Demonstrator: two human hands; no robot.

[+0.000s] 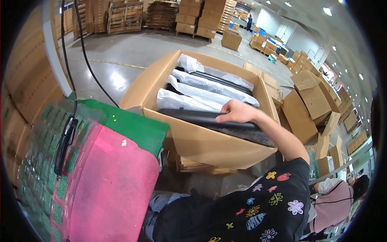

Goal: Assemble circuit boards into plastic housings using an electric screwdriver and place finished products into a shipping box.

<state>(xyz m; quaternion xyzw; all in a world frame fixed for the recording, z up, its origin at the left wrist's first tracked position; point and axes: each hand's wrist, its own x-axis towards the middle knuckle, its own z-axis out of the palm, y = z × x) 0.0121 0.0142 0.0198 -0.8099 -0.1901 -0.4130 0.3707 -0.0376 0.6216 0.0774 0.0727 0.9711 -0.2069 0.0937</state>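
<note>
While right hand [238,112] holds black item [189,117] | carton [201,141] looks nearly full, item not released yet | left hand unseen, grip unknown

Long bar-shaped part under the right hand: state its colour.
The long bar-shaped part is black; it shows best in the head view.

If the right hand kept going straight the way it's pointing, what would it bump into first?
Probably the white wrap just past the black bar that the right hand holds, though depth is hard to judge.
</note>
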